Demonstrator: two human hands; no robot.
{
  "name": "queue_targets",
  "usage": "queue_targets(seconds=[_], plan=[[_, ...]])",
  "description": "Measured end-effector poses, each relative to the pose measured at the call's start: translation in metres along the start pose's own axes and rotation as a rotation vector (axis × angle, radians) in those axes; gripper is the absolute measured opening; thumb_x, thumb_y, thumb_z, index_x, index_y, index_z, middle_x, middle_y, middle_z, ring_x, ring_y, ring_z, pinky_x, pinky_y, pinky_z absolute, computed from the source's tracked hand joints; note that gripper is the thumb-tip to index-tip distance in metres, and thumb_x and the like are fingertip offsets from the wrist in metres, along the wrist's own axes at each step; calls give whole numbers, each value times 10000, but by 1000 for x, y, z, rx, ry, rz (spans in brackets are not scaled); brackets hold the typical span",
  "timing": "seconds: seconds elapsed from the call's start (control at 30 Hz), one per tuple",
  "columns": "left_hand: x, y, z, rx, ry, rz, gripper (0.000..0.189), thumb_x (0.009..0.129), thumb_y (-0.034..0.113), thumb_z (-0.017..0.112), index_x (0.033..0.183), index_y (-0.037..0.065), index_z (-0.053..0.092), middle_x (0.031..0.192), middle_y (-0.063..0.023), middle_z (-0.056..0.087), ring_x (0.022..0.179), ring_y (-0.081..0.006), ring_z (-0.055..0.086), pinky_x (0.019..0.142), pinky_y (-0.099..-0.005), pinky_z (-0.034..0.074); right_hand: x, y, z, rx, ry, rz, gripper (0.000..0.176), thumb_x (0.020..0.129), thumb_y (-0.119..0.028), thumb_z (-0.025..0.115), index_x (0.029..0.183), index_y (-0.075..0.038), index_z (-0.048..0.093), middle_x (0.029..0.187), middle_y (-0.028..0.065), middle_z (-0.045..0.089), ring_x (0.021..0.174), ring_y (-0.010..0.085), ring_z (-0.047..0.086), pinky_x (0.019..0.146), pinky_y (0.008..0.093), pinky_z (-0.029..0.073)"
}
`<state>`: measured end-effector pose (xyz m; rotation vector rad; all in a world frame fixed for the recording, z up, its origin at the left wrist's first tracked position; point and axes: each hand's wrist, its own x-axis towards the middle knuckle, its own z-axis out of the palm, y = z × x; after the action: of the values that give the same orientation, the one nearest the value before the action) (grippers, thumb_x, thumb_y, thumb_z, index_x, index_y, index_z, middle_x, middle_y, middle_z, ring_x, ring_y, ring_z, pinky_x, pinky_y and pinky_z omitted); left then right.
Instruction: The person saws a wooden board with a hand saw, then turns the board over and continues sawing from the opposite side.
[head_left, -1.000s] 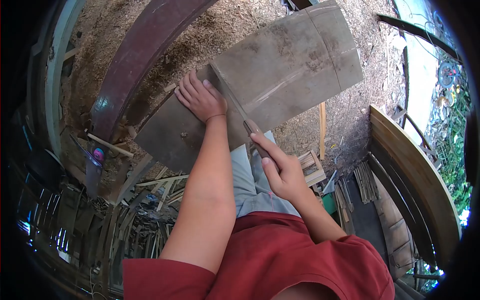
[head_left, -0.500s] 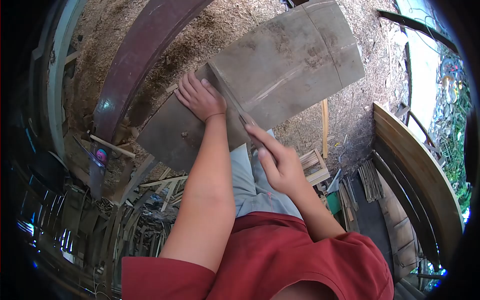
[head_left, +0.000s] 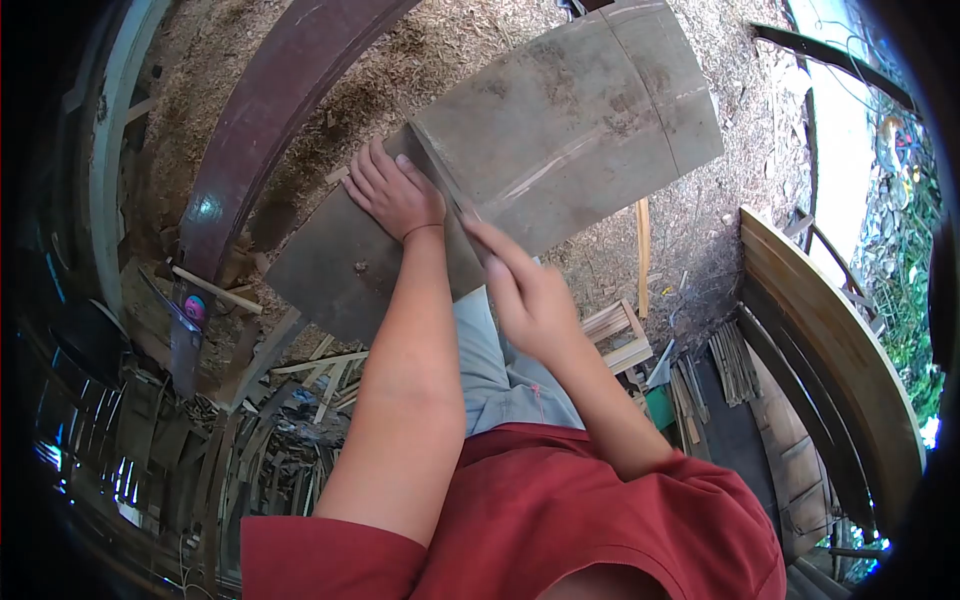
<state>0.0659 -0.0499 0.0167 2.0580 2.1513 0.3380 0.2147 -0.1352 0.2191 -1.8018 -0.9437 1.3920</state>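
A large grey-brown board (head_left: 560,130), scuffed and stained, lies at a slant in front of my legs. My left hand (head_left: 395,190) rests flat on its left part, fingers slightly spread and pressing on the surface. In my right hand (head_left: 535,305) is the handle of what looks like a handsaw (head_left: 448,180), with the forefinger stretched along it. The long thin blade, seen nearly edge-on, runs across the board just right of my left hand. My fingers hide most of the handle, and the blade's teeth cannot be made out.
A curved dark-red beam (head_left: 255,125) stands at left over ground strewn with wood shavings (head_left: 430,50). Curved planks (head_left: 830,330) lean at right. Wood strips and a small wooden frame (head_left: 617,335) lie near my legs, with more scrap (head_left: 285,450) at lower left.
My right hand has pushed the saw forward and to the left along the line across the board. The left hand stays on the same spot; the whole view has shifted slightly.
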Motion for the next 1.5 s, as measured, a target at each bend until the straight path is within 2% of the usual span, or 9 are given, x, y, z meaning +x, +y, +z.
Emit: queue_targets(seconds=[0.13, 0.33, 0.47, 0.53, 0.67, 0.73, 1.03, 1.37, 1.5], plan=[[-2, -4, 2, -2, -24, -6, 494, 1153, 341, 395, 1546, 83, 547, 1547, -135, 578, 1527, -358, 472, 1327, -620, 247, 55, 18, 30, -32, 31, -25, 498, 1093, -132, 590, 1587, -159, 639, 949, 285, 774, 810, 390, 798, 742, 442, 608], [-1, 0, 0, -14, -5, -10, 496, 1146, 342, 401, 1537, 77, 553, 1544, -136, 578, 1528, -360, 471, 1334, -625, 239, -49, 0, -23, 17, -28, 41, 495, 1089, -134, 600, 1582, -163, 644, 867, 247, 765, 763, 370, 783, 702, 427, 594], [0, -2, 1, -11, -7, 2, 494, 1143, 334, 401, 1535, 73, 551, 1553, -135, 577, 1523, -357, 480, 1333, -626, 244, 17, 1, 6, -70, 13, -35, 489, 1093, -134, 593, 1578, -159, 647, 907, 242, 781, 757, 377, 784, 711, 426, 596], [-1, -2, 3, -6, -1, -7, 492, 1143, 330, 401, 1534, 73, 551, 1553, -137, 578, 1521, -357, 485, 1332, -626, 247, 58, -7, 17, -146, -119, 176, 486, 1116, -108, 532, 1588, -113, 645, 1338, 248, 788, 950, 324, 830, 881, 362, 619], [-1, -1, 2, -2, 45, 20, 481, 1141, 322, 405, 1525, 73, 553, 1541, -139, 585, 1514, -356, 496, 1330, -627, 255, 17, -20, 4, -139, -137, 265, 481, 1111, -99, 541, 1578, -118, 652, 1273, 268, 795, 941, 328, 836, 868, 363, 618], [-1, 3, -4, -7, 27, 10, 479, 1140, 321, 406, 1522, 72, 554, 1537, -141, 587, 1514, -356, 496, 1330, -627, 255, -21, -10, -2, -50, 53, -16, 473, 1069, -116, 613, 1536, -147, 679, 876, 243, 776, 735, 414, 773, 670, 481, 595], [3, 0, -1, -18, 5, -20, 471, 1134, 317, 402, 1501, 68, 558, 1524, -142, 587, 1517, -360, 492, 1328, -624, 256, 52, -3, 24, -193, -3, 88, 519, 1054, -137, 632, 1571, -156, 658, 938, 281, 776, 726, 451, 768, 695, 497, 614], [3, 2, -8, -26, -10, -33, 467, 1110, 318, 458, 1494, 87, 587, 1516, -129, 605, 1501, -360, 508, 1318, -618, 268, -1, -7, 7, -226, -42, -6, 638, 1014, -100, 632, 1648, -148, 580, 984, 277, 793, 762, 463, 780, 718, 512, 623], [-2, 0, -6, -5, -14, -46, 493, 1073, 311, 513, 1520, 105, 548, 1533, -123, 569, 1515, -353, 483, 1332, -632, 246, -3, -17, 16, -168, 31, -26, 619, 1024, -96, 630, 1640, -141, 595, 1078, 301, 791, 804, 421, 809, 751, 439, 634]])
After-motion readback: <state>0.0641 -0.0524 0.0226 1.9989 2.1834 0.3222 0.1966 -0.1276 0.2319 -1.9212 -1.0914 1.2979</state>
